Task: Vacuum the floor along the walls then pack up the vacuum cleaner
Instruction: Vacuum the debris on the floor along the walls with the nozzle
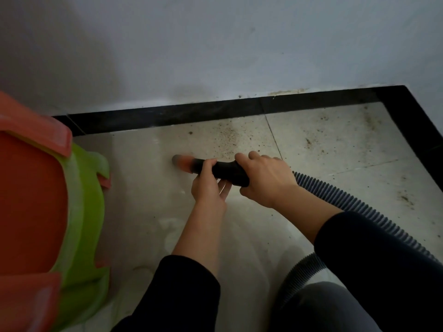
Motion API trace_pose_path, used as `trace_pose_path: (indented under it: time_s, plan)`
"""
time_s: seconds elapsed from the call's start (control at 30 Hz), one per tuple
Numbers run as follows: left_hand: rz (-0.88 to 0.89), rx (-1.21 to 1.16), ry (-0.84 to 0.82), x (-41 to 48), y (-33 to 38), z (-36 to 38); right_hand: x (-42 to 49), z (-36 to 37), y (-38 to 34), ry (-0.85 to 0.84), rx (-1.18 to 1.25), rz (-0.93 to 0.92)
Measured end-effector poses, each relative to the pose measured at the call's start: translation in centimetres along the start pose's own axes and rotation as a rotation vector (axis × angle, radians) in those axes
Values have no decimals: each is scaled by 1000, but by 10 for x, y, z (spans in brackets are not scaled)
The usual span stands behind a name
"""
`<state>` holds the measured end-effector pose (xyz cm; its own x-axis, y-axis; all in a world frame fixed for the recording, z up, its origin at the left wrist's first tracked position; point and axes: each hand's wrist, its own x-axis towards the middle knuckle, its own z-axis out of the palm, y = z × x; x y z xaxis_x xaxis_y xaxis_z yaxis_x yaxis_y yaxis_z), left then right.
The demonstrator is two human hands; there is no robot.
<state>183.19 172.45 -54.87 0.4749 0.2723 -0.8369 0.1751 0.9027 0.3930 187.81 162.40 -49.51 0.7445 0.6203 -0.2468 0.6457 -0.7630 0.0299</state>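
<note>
Sleeves (182, 295) low, 2 hands on the nozzle (225, 170).
Right hand (266, 178) wraps it; left hand (208, 185) pinches further forward, likely to steer its tip toward dirt (227, 140) along the skirting (167, 116).

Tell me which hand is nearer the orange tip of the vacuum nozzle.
Left. The left hand holds the black nozzle just behind the orange tip; the right hand grips it farther back, next to the ribbed hose.
</note>
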Motion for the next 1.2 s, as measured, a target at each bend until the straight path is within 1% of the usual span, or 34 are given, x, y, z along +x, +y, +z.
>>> trace_pose_path:
  time_s: [0.17,0.4,0.57,0.9,1.2]
  plan:
    - [22,-29,25,6,12,-9,13,1,-15,18,22,-26]
    - [32,-24,11,15,37,-16,29,1,-32,71,15,-57]
    - [27,9,-27,23,53,-18,39,0,-40,109,24,-54]
    - [67,56,-53,40,66,-10,59,1,-43,117,12,-40]
    - [50,117,-96,53,73,3,68,8,-39,136,4,4]
